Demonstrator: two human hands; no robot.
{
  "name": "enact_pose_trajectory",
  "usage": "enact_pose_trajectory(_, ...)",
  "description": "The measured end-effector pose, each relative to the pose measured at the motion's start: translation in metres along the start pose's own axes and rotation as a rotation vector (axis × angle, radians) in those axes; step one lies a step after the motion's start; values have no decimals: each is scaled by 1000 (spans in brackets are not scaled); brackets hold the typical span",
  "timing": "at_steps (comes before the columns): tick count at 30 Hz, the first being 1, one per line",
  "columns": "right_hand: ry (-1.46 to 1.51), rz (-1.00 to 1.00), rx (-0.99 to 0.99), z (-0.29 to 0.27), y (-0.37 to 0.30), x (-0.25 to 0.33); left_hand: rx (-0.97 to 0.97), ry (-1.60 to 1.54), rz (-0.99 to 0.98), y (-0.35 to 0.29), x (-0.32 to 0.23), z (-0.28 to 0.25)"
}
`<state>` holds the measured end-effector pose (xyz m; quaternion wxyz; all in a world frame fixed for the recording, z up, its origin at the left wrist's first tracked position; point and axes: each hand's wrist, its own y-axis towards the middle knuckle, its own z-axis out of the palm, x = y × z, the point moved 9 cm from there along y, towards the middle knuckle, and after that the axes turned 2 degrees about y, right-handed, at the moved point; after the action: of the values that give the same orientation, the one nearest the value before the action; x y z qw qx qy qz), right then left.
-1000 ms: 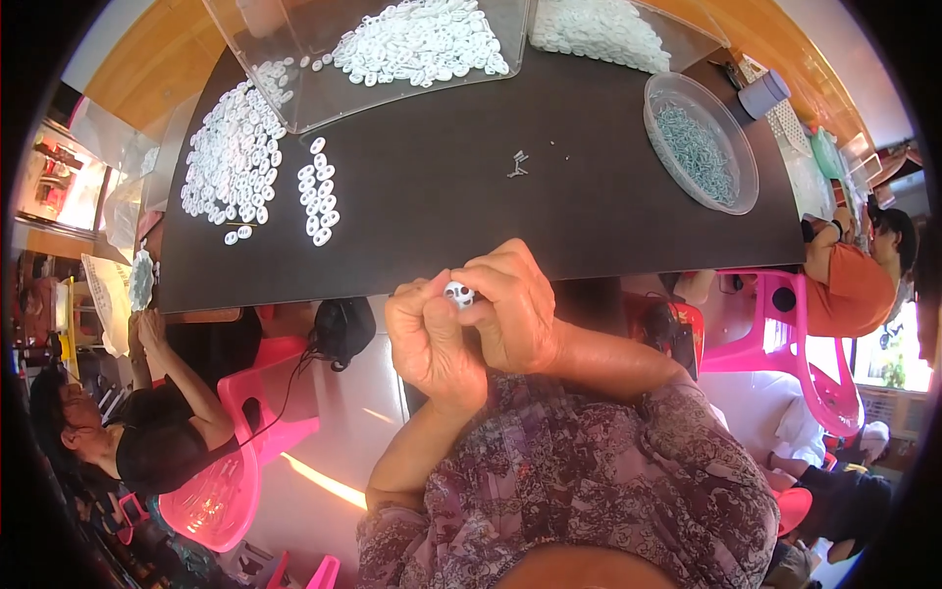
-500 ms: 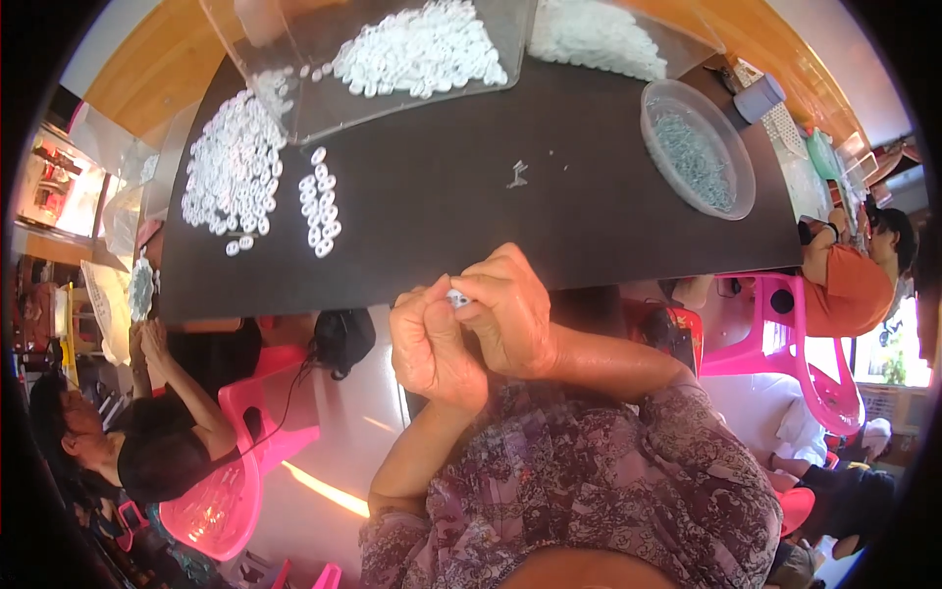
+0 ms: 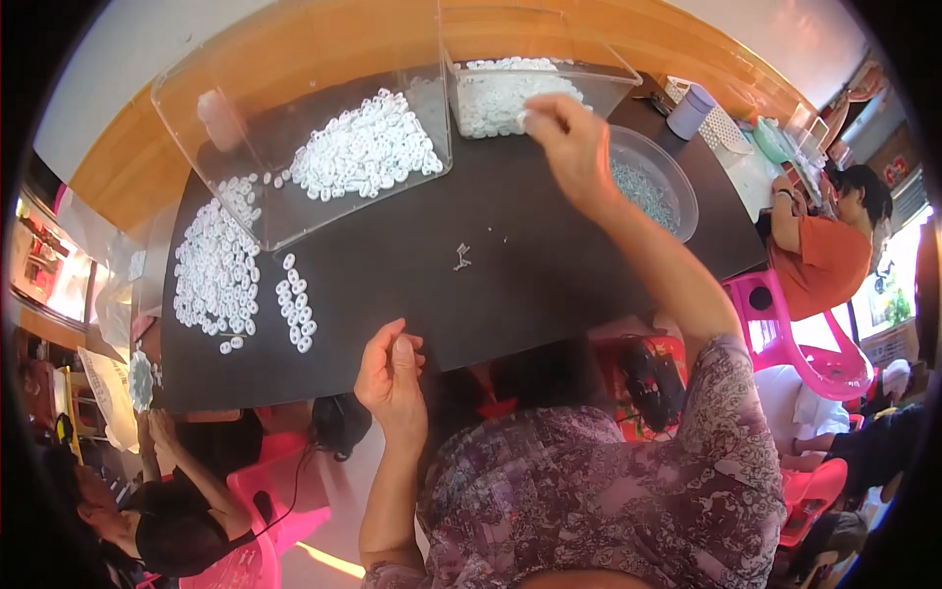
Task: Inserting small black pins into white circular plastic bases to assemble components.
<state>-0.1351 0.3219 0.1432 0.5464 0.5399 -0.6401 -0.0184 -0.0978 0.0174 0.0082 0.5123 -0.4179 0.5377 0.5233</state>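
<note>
My right hand (image 3: 572, 147) is raised at the front of the right-hand clear bin (image 3: 613, 86). Its thumb and fingers are pinched together, with a small white piece (image 3: 522, 121) at the tips. White pieces (image 3: 515, 98) lie heaped in that bin. Over the table's near edge, my left hand (image 3: 392, 383) is half curled with thumb and index finger raised, and I see nothing in it. Oval white pieces with two dark spots form short rows (image 3: 295, 304) on the dark table (image 3: 392, 280), beside a loose pile (image 3: 216, 275) of similar ones.
A larger clear bin (image 3: 265, 236) at the back holds another white heap (image 3: 363, 147). Under my right forearm is a round tub (image 3: 689, 211) of small greenish-grey pieces. A few slivers (image 3: 462, 257) lie mid-table. A purple-lidded container (image 3: 691, 111) stands back right. Other people sit at both sides.
My hands have parted. The right moved up and away to the right-hand bin; the left moved slightly down and left, its fingers loosened. The spotted piece between them is no longer visible there.
</note>
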Motion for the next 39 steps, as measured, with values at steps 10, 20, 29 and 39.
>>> enact_pose_trajectory(10, -725, -299, -23, -4, 156, -83, 54, 105, 9, 26, 3, 25)
enact_pose_trajectory(20, -112, -437, 344, 56, -22, -6, 194, 827, 535, 63, -24, 85)
enact_pose_trajectory(29, -8, -503, 540, 88, -111, 22, 92, 808, 508, 97, -33, 43)
enact_pose_trajectory(39, -91, -647, 546, 98, -117, 24, -43, 835, 524, 148, -51, 5)
